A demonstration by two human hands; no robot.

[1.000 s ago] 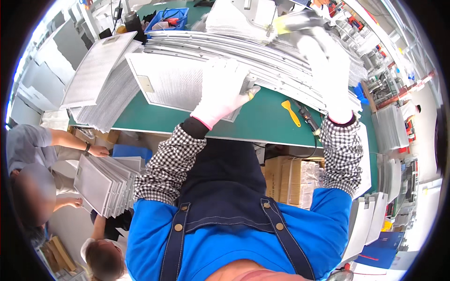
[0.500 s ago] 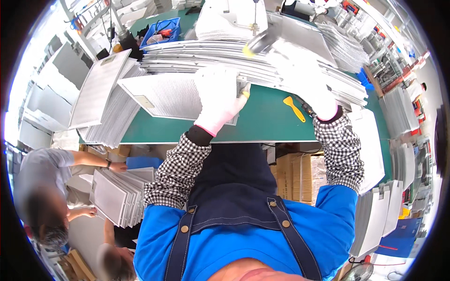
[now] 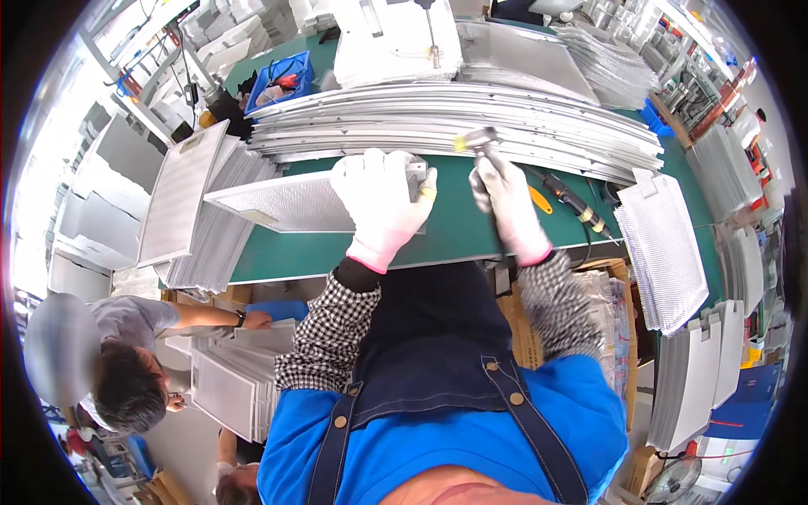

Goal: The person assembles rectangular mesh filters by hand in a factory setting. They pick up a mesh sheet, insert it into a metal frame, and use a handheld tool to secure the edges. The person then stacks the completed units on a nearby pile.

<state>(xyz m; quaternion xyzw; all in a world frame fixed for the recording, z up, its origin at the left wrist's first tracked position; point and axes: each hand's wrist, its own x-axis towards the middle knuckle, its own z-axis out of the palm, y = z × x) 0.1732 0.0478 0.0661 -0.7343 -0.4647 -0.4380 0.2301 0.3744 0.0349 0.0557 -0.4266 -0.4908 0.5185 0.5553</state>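
Observation:
My left hand (image 3: pixel 380 202), in a white glove, is closed on the far right edge of a silver mesh panel (image 3: pixel 290 204), which is tilted on the green table. Its thumb lies beside a small metal corner piece (image 3: pixel 416 171). A hammer (image 3: pixel 478 140) with a yellow-tipped head is gripped in my gloved right hand (image 3: pixel 512 206). The hammer's head is just right of that corner and apart from it. Right of my right hand lie a yellow scraper (image 3: pixel 540 200), partly hidden, and a black power screwdriver (image 3: pixel 575 204).
Long metal strips (image 3: pixel 370 118) are piled across the table behind my hands. Mesh panels are stacked at the left (image 3: pixel 181 198) and right (image 3: pixel 665 252). A blue bin (image 3: pixel 279 84) stands at the back left. A co-worker (image 3: pixel 139 353) handles panels at the lower left.
My right hand has come down, nearer and to the left, bringing the hammer beside the panel's corner. My left hand keeps its hold on the panel. The co-worker's head has shifted right.

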